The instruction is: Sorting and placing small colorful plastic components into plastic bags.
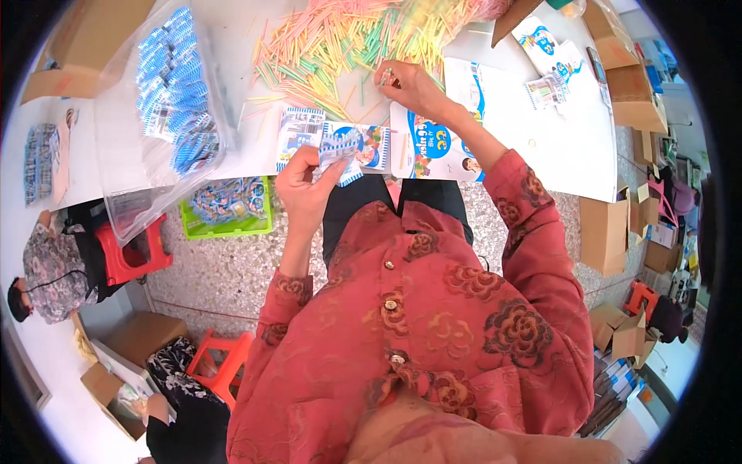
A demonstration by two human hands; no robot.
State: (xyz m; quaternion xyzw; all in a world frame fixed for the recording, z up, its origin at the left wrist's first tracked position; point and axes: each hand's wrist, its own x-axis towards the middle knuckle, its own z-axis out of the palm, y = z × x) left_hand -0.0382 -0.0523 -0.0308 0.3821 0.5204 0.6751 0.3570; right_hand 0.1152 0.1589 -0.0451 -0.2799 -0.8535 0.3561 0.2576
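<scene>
My left hand (303, 185) is over the table's near edge, its thumb and fingers pinching a small blue-and-white plastic packet (341, 147). Beneath that packet lie more flat printed packets (301, 124). Farther right, my right hand (417, 89) is closed around a small bunch of thin coloured sticks (389, 78), their ends showing at the fingers. It hovers at the near side of a big loose heap of pink, yellow and green sticks (325, 58). Below my right wrist lies a larger printed bag or sheet (433, 147) in white, blue and yellow.
A clear plastic tray (220, 116) at the left holds rows of blue-and-white packets (174, 85). Under the table edge is a green basket (224, 230) of packets. Red stools (139, 251), cardboard boxes (604, 236) and other people (54, 271) are around the table.
</scene>
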